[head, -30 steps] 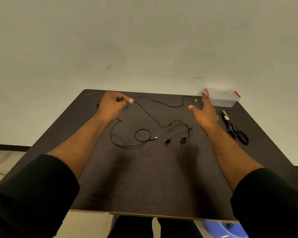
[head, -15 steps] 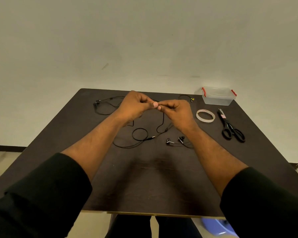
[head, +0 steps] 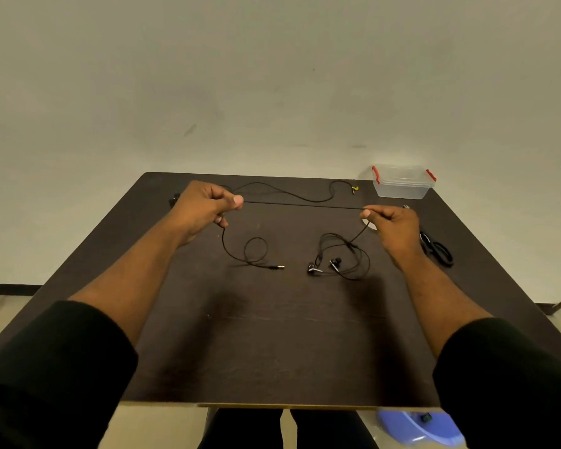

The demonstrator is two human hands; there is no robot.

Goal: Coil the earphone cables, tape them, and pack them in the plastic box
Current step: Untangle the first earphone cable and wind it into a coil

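A black earphone cable [head: 305,204] is stretched taut above the dark table [head: 272,335] between my two hands. My left hand [head: 204,209] pinches it at the left and my right hand [head: 391,222] pinches it at the right. From the left hand the cable drops into a small loop that ends in the jack plug [head: 280,267]. From the right hand it falls to tangled loops with two earbuds [head: 326,265]. A second black earphone cable [head: 292,194] lies along the far edge, its yellow-tipped end [head: 354,189] near the clear plastic box [head: 402,183] with red clips.
Black scissors [head: 436,249] lie at the right edge of the table. The white tape roll [head: 372,225] is mostly hidden behind my right hand. A blue object [head: 415,427] sits on the floor below the near right corner.
My hands were together at the table's middle, pinching the cable; they have moved apart, left and right, and drawn the cable into a straight line.
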